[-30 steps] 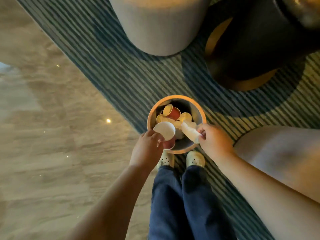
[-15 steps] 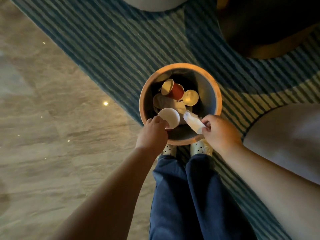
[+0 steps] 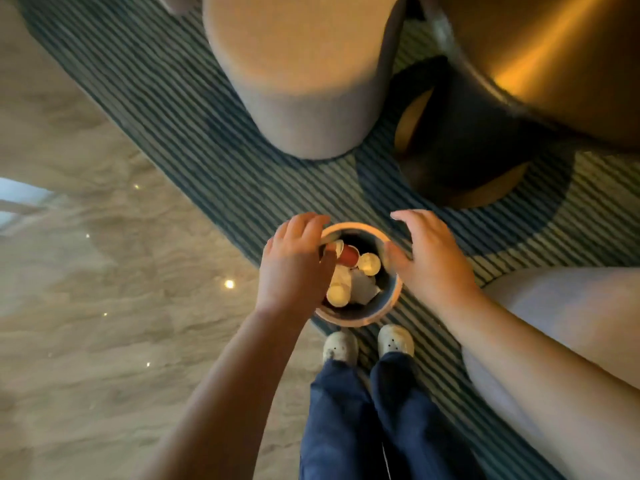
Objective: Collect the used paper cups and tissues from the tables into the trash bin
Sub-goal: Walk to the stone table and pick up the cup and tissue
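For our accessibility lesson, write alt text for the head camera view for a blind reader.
A person's open left hand and open right hand hover over a round orange-rimmed trash bin holding paper cups and white tissue. It stands on blue striped carpet before their white shoes, near a round grey stool.

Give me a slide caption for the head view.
Left hand and right hand hover open over the trash bin, which holds paper cups and tissues, on a striped rug.
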The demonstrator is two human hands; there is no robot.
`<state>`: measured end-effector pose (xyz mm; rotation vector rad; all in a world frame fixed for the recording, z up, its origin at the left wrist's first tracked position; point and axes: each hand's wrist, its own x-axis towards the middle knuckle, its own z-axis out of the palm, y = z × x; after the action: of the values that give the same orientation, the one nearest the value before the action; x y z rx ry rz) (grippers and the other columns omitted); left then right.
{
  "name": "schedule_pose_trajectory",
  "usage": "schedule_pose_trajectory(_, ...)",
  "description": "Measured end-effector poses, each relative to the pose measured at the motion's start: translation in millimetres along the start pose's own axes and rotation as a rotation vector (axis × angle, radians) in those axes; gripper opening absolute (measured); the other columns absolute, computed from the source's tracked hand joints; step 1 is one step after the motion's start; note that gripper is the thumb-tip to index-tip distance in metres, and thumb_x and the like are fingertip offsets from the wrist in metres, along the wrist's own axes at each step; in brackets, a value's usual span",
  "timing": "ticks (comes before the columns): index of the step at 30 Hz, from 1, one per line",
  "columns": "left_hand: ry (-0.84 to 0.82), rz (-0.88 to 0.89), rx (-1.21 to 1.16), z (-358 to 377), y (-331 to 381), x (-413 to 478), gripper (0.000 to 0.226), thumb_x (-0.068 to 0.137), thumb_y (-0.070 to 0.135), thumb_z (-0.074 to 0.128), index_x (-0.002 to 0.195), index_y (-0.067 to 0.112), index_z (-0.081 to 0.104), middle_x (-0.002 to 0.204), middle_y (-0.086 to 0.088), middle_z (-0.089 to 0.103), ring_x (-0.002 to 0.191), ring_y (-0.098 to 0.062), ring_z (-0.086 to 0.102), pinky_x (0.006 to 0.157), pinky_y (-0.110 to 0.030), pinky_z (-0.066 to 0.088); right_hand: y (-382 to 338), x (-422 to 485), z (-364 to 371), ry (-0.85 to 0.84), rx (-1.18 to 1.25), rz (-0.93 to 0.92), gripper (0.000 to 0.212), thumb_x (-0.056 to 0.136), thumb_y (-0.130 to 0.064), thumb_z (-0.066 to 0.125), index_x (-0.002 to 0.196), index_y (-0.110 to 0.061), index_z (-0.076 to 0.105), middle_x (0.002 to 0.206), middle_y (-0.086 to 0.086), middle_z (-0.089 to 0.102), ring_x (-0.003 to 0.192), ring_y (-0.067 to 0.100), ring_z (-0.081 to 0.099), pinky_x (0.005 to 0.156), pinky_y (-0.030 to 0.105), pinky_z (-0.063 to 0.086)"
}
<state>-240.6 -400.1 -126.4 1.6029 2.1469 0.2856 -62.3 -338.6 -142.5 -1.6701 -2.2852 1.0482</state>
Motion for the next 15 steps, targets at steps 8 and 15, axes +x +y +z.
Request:
schedule_pose_trajectory(8, 0.382, 0.289, 0.025, -195, 109, -59, 0.041, 0.092, 0.036, 0.053, 0.13, 0.02, 0.052, 0.136, -0.003, 0.049, 0.126, -0.022, 0.041, 0.103, -0.041, 0.036, -135, -97, -191, 0.468, -0.062, -0.174, 0.053, 0.088, -0.036, 0.058, 0.133, -0.012, 0.044, 0.132, 0.003, 0.048, 0.124, 0.017, 0.041, 0.1, 0.024, 0.033)
schedule_pose_trajectory(15, 0.403, 0.691, 0.089, -290, 208, -133, 0.049, 0.093, 0.043, 0.05, 0.137, 0.022, 0.046, 0.142, 0.0, 0.044, 0.131, -0.02, 0.036, 0.105, -0.037, 0.032, -163, -261, -254, 0.765, -0.041, 0.0, 0.067, 0.083, -0.045, 0.052, 0.14, -0.014, 0.036, 0.14, 0.004, 0.04, 0.129, 0.016, 0.034, 0.101, 0.025, 0.03)
